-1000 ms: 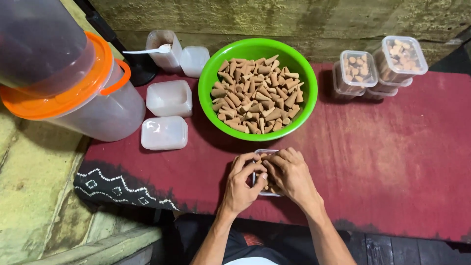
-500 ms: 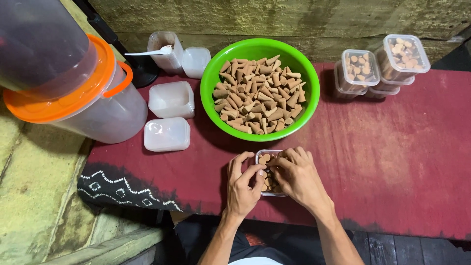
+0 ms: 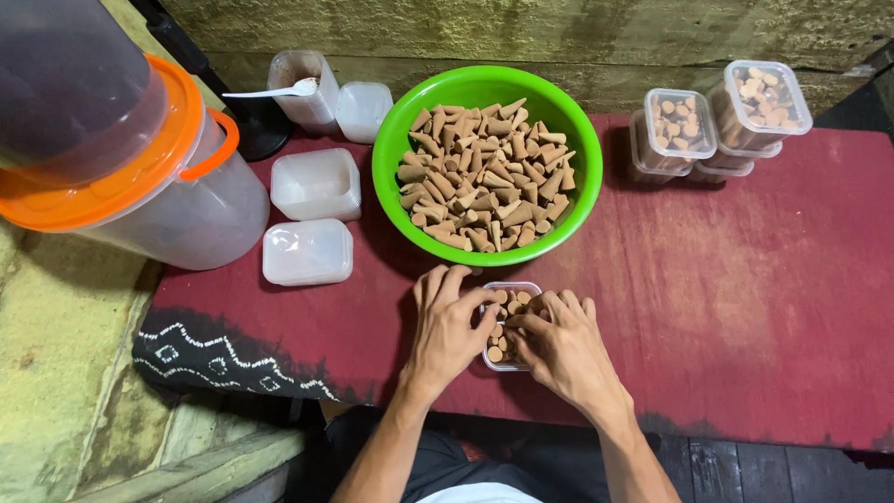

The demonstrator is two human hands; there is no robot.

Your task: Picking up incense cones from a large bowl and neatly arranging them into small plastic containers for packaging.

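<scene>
A small clear plastic box [image 3: 511, 291] holding brown cones stands on the red cloth [image 3: 745, 307] near the front edge. My left hand [image 3: 444, 331] rests against the box's left side, fingers spread, thumb at its rim. My right hand [image 3: 562, 346] lies over the box's right side, fingertips pinching among the cones inside. Just behind sits a green bowl [image 3: 402, 142] heaped with brown cones [image 3: 486, 177].
Filled clear boxes [image 3: 715, 126] stand stacked at the back right. Empty containers and lids [image 3: 315, 183] lie left of the bowl, with a cup and white spoon [image 3: 296, 88] behind. A large clear tub with an orange rim [image 3: 140, 163] stands at the left.
My left hand has opened and slid up along the box's left side. My right hand has shifted slightly right, uncovering more of the cones in the box.
</scene>
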